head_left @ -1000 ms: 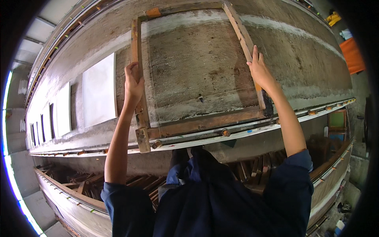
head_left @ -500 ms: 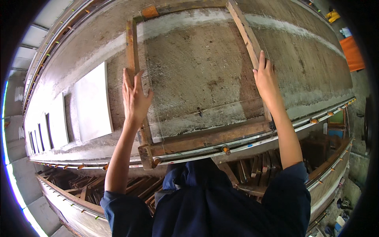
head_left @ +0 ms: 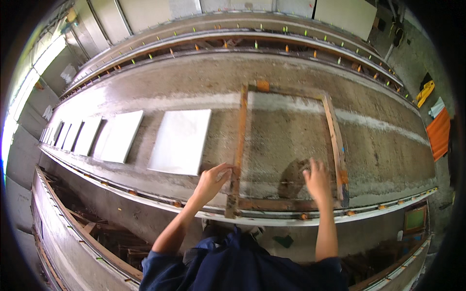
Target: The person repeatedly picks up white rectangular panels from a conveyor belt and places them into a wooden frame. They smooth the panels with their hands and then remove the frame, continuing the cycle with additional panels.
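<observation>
A worn wooden frame [head_left: 241,131] with orange-brown patches on its bars lies flat on the long table [head_left: 388,160]. A sheer, mesh-like surface seems to fill it. My left hand [head_left: 209,183] is beside the frame's left bar, thumb apart from the fingers, fingertips at the bar's edge; whether they touch it I cannot tell. Over the inside of the frame, near its lower right, my right hand [head_left: 318,182] is open with fingers spread and holds nothing. A dark shadow shows beside it.
Several white rectangular sheets [head_left: 180,140] lie in a row on the table to the left. A pale rail [head_left: 286,222] with orange pegs runs along the near edge. Behind me stands another long table [head_left: 63,213] with wood pieces beneath. An orange cloth [head_left: 438,133] hangs at far right.
My hands have come off the frame's side bars and drawn nearer to me. The right hand is now inside the frame's outline. My view has shifted, showing more of the far tables.
</observation>
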Motion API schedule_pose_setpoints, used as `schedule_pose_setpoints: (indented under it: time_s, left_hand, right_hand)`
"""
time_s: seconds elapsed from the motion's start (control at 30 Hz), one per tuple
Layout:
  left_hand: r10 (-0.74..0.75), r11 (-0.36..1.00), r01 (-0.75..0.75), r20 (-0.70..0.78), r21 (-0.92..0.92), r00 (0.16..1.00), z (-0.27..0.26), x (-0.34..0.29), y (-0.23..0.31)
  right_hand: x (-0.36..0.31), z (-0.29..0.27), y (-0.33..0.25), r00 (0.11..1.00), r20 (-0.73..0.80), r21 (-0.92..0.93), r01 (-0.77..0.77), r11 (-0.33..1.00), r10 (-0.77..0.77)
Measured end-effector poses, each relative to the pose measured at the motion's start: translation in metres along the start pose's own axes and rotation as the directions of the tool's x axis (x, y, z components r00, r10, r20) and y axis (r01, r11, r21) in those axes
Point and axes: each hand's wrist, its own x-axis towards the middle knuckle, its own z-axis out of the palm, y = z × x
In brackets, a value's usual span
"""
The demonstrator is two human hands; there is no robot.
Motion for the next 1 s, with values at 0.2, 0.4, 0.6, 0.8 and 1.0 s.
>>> schedule_pose_setpoints:
  time_s: [0.2, 0.4, 0.6, 0.8, 1.0]
  left_hand:
    - [-0.009, 0.978, 0.042, -0.161, 0.203, 0.987, -0.11, -0.038, -0.034]
    - [0.056, 0.882, -0.069, 0.042, 0.466, 0.998, -0.187, -0.073, -0.113]
    - [0.036, 0.901, -0.087, 0.127, 0.425, 0.991, -0.239, -0.091, -0.151]
    - [-0.102, 0.889, 0.056, 0.077, 0.455, 0.992, -0.275, -0.119, -0.18]
    - [-0.106, 0.876, 0.081, 0.027, 0.475, 0.994, -0.279, -0.141, -0.208]
  right_hand:
    - [-0.052, 0.055, -0.149, 0.864, -0.279, 0.153, 0.471, 0.869, -0.419]
    - [-0.067, 0.104, -0.296, 0.736, -0.267, 0.3, 0.677, 0.672, -0.622]
    - [-0.077, 0.14, -0.41, 0.69, -0.148, 0.388, 0.699, 0.601, -0.708]
    - [-0.088, 0.159, -0.466, 0.65, -0.028, 0.462, 0.682, 0.567, -0.76]
    - [-0.083, 0.191, -0.478, 0.53, -0.064, 0.513, 0.744, 0.428, -0.845]
